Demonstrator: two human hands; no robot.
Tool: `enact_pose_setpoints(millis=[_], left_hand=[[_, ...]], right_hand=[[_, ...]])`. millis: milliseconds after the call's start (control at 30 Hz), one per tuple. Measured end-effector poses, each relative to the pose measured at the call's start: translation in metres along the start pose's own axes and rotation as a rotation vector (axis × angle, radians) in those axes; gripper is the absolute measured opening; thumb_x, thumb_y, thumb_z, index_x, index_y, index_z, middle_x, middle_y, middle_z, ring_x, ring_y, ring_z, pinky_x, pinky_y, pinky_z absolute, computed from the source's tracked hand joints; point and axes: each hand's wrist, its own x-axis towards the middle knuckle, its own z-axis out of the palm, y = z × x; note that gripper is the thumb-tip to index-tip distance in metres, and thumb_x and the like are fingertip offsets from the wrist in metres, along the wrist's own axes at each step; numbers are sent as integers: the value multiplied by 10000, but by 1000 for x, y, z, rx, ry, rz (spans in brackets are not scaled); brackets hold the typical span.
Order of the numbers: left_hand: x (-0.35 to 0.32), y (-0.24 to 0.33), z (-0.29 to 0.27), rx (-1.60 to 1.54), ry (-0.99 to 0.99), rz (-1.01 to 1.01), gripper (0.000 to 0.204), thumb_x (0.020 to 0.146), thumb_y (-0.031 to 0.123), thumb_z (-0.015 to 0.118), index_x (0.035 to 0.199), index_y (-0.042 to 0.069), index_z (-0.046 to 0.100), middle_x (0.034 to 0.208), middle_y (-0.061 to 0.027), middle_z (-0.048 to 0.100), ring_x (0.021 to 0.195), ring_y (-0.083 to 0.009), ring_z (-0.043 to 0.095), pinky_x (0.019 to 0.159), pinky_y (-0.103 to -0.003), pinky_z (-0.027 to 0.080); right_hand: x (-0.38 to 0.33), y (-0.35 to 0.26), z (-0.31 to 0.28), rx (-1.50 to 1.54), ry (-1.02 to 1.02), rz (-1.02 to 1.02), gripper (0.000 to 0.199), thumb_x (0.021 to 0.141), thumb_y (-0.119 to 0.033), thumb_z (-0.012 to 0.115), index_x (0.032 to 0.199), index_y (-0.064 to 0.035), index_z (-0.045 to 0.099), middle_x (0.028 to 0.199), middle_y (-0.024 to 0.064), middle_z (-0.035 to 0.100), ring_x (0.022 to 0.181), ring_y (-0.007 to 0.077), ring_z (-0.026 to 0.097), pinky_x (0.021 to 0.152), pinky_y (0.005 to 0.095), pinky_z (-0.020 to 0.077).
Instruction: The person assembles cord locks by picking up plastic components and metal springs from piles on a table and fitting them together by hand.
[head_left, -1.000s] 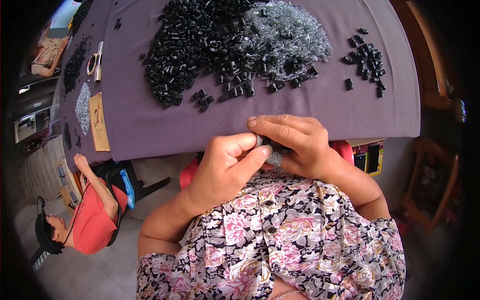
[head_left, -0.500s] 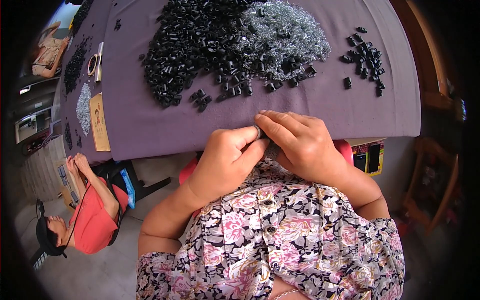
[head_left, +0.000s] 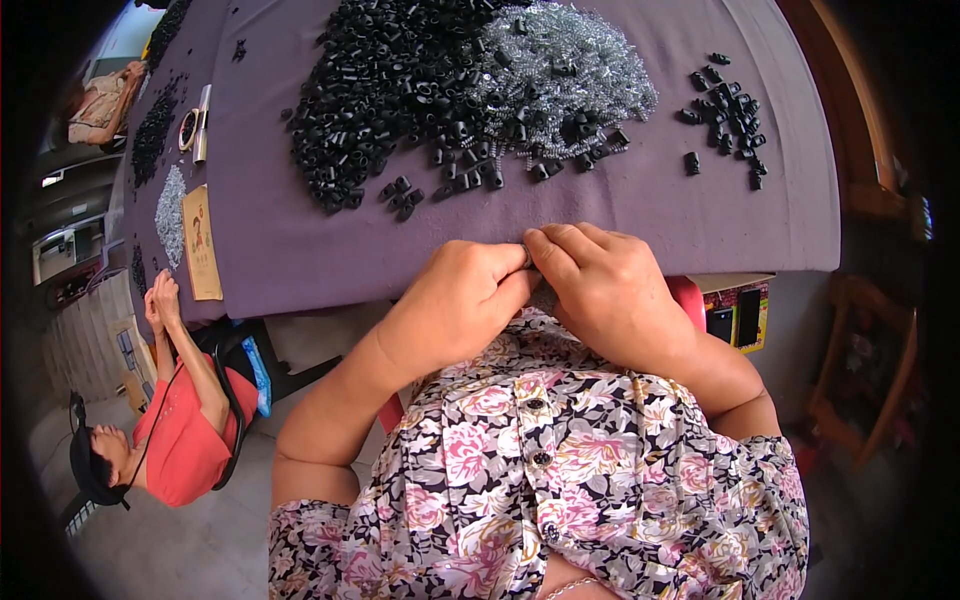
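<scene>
Fingers (head_left: 540,255) pinch together at the purple table (head_left: 640,205) edge, concrete floor (head_left: 200,540) below.

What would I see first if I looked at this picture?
Probably the big heap of small black plastic pieces on the purple cloth-covered table, with a shiny pile of little metal springs beside it. Then the two hands, left hand and right hand, pinched together at the table's near edge.

Assembly workshop, table (head_left: 620,215) heaped with black parts (head_left: 390,80), springs (head_left: 570,70)

Tan rectangular packet (head_left: 201,242) with red print at purple table's (head_left: 640,200) left edge
</scene>
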Motion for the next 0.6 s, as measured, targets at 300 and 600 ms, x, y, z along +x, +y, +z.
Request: enact_pose_setpoints(millis=[300,600], left_hand=[[19,-1,-14,38,-175,-108,218,874,108,561,769,-83,570,569,-181,483,556,-77,459,498,-346,397],[25,-2,-12,-13,-143,-100,226,855,120,584,740,-74,601,542,-127,531,553,-70,493,503,-335,417]], right_hand=[[4,4,0,121,-66,139,384,628,7,663,1007,0,602,817,109,576,765,322,623,646,429,514],[4,5,-2,27,-80,127,157,731,-79,643,860,-21,575,795,111,590,758,296,637,651,400,524]])
